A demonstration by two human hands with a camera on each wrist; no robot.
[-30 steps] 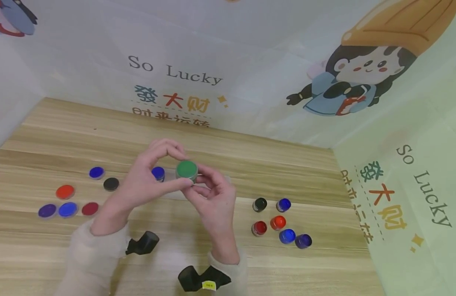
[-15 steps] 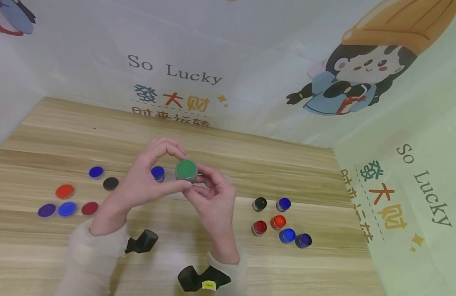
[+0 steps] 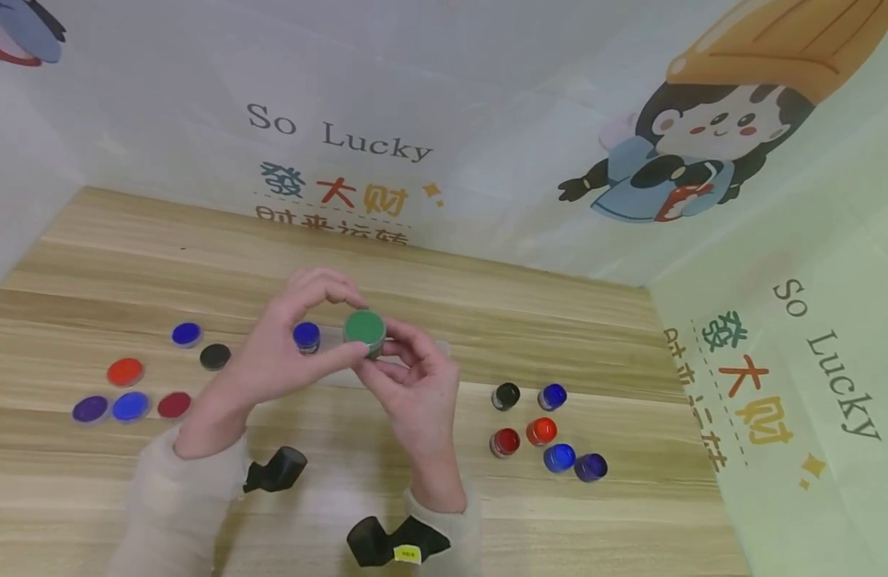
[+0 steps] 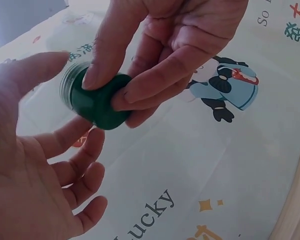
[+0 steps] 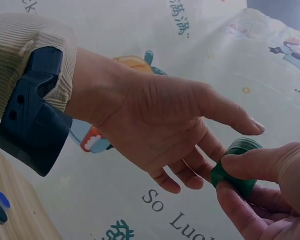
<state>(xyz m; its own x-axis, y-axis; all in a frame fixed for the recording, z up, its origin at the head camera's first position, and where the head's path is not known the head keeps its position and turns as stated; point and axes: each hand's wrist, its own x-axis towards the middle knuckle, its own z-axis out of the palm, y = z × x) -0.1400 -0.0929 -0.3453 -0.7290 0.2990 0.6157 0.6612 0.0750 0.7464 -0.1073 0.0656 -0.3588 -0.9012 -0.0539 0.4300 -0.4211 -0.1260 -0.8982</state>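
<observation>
A small paint jar with green paint and a clear screw lid is held above the table. My right hand grips its green body between thumb and fingers, best seen in the left wrist view, where the jar lies tilted. My left hand is spread around the lid end. Its thumb stands apart from the lid in both wrist views, and its other fingers are loosely bent below the jar. Behind the left hand, a blue jar stands by a pale flat strip.
Several round lids, among them an orange-red lid and a black lid, lie on the wooden table at left. Several paint jars, including a dark red jar and a purple jar, stand at right. Printed sheeting walls the back.
The left thumb and fingers have shifted slightly around the lid. The right hand and green jar stay almost in place; the table things have not moved.
</observation>
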